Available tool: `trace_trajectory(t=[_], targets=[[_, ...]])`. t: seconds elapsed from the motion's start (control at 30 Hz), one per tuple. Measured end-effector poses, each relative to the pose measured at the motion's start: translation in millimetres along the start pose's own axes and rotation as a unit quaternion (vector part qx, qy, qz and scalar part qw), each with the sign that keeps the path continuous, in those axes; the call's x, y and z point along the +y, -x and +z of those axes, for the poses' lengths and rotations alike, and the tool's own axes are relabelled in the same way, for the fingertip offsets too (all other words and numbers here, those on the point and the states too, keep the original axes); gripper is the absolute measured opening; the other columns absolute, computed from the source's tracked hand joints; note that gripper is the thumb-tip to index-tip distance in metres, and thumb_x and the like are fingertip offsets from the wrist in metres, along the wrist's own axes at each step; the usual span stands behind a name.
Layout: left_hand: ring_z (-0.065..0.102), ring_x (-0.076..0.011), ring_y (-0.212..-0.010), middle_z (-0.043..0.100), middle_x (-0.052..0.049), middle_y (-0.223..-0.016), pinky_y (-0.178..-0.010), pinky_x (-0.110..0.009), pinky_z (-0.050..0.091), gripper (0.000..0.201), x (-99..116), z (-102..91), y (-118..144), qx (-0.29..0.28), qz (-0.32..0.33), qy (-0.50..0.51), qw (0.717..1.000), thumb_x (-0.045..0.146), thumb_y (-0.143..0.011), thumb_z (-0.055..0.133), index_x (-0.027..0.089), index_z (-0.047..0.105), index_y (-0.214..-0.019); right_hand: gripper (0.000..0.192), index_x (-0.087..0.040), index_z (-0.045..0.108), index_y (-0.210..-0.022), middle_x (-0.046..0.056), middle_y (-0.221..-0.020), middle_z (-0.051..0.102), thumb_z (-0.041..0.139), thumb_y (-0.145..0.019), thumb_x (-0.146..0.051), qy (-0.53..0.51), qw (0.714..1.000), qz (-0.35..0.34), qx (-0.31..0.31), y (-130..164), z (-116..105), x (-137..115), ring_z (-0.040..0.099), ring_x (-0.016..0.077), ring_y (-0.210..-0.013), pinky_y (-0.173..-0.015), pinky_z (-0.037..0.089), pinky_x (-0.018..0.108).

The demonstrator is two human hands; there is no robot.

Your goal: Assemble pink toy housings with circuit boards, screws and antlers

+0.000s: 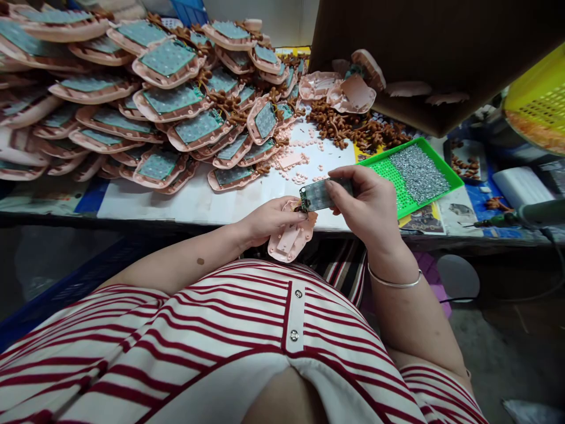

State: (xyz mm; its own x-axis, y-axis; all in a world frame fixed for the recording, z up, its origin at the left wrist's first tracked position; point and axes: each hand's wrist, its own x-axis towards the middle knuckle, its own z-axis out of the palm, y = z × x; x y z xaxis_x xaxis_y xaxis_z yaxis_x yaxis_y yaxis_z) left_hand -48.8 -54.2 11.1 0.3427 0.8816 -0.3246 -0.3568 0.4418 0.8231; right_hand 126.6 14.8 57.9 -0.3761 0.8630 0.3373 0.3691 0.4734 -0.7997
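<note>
Gripping a flat pink plastic shell [291, 238] from beneath, my left hand [269, 221] sits near the table edge [176, 215]; my right hand [368, 203] pinches a thin rectangular circuit board [320, 194] (greenish, glossy) just above it — board and shell touching at the left end.

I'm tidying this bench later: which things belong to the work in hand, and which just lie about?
In hand:
left hand holds pink shell
right hand holds circuit board

Lying about:
stacked pink shells
green tray of screws
yellow basket
</note>
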Motion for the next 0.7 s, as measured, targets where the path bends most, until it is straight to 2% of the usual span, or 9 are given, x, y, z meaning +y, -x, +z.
trace_trajectory(t=[0.07,0.17,0.2,0.27,0.37,0.43,0.53,0.6,0.7], targets=[[0.067,-0.0180,-0.063,0.071,-0.004,-0.075,-0.061,-0.028,0.052,0.030,0,-1.3,0,0.011,-0.001,0.013,1.000,0.033,-0.072,0.081,0.014,0.065,-0.090,0.031,-0.017,0.071,-0.101,0.003,-0.080,0.068,0.073,-0.083,-0.043,-0.025,0.999,0.027,-0.024,0,-4,5,0.061,0.0149,-0.070,-0.061,0.051,0.028],[0.066,-0.0168,-0.064,0.071,-0.004,-0.076,-0.063,-0.027,0.052,0.029,0,-4.5,0,0.012,0.007,0.011,1.000,0.030,-0.073,0.080,0.013,0.066,-0.091,0.058,-0.018,0.067,-0.119,0.004,-0.088,0.069,0.080,-0.075,-0.054,-0.063,0.992,0.038,-0.103,3,-17,9,0.062,0.0155,-0.072,-0.062,0.052,0.029],[0.066,-0.0166,-0.065,0.072,-0.005,-0.077,-0.063,-0.027,0.051,0.029,0,-5.6,0,0.011,0.013,0.008,1.000,0.031,-0.074,0.079,0.013,0.067,-0.093,0.064,-0.019,0.066,-0.123,0.005,-0.092,0.069,0.081,-0.073,-0.056,-0.066,0.990,0.031,-0.121,5,-22,10,0.062,0.0160,-0.074,-0.064,0.053,0.030],[0.066,-0.0167,-0.065,0.073,-0.006,-0.079,-0.063,-0.026,0.050,0.030,1,-7.0,0,0.000,0.022,-0.005,1.000,0.033,-0.076,0.078,0.013,0.068,-0.095,0.063,-0.022,0.066,-0.124,0.005,-0.094,0.068,0.079,-0.074,-0.058,-0.042,0.990,0.004,-0.132,9,-32,8,0.062,0.0165,-0.076,-0.066,0.053,0.032],[0.065,-0.0158,-0.063,0.072,-0.007,-0.077,-0.060,-0.025,0.047,0.031,3,-6.2,-1,-0.031,0.018,-0.025,0.999,0.038,-0.077,0.078,0.012,0.068,-0.090,0.043,-0.025,0.074,-0.107,0.004,-0.086,0.063,0.078,-0.077,-0.056,0.061,0.991,-0.056,-0.100,13,-42,4,0.058,0.0174,-0.075,-0.068,0.051,0.034],[0.064,-0.0155,-0.063,0.071,-0.007,-0.077,-0.060,-0.025,0.047,0.031,3,-4.4,-1,-0.042,0.013,-0.025,0.999,0.039,-0.077,0.078,0.012,0.068,-0.087,0.032,-0.027,0.077,-0.093,0.005,-0.086,0.060,0.077,-0.078,-0.056,0.119,0.987,-0.095,-0.059,15,-44,2,0.059,0.0203,-0.082,-0.072,0.051,0.037],[0.064,-0.0148,-0.065,0.071,-0.005,-0.077,-0.062,-0.025,0.047,0.032,3,-2.2,-2,-0.017,0.015,-0.018,1.000,0.037,-0.075,0.080,0.012,0.068,-0.093,0.029,-0.027,0.076,-0.083,0.007,-0.091,0.063,0.074,-0.080,-0.056,0.140,0.981,-0.131,-0.014,16,-41,2,0.061,0.0221,-0.088,-0.075,0.051,0.038],[0.064,-0.0148,-0.065,0.071,-0.004,-0.077,-0.063,-0.025,0.048,0.031,2,-1.8,-2,0.002,0.012,-0.023,1.000,0.035,-0.074,0.081,0.013,0.069,-0.093,0.031,-0.025,0.074,-0.079,0.005,-0.082,0.065,0.071,-0.083,-0.055,0.134,0.983,-0.122,-0.011,18,-37,1,0.060,0.0182,-0.074,-0.067,0.048,0.034],[0.066,-0.0166,-0.069,0.072,-0.004,-0.080,-0.068,-0.028,0.050,0.026,1,-2.1,-2,0.003,0.010,-0.033,0.999,0.031,-0.073,0.080,0.014,0.069,-0.089,0.036,-0.022,0.070,-0.072,0.001,-0.063,0.062,0.067,-0.088,-0.054,0.132,0.989,-0.072,0.015,21,-32,-1,0.051,0.0131,-0.057,-0.055,0.040,0.030]])
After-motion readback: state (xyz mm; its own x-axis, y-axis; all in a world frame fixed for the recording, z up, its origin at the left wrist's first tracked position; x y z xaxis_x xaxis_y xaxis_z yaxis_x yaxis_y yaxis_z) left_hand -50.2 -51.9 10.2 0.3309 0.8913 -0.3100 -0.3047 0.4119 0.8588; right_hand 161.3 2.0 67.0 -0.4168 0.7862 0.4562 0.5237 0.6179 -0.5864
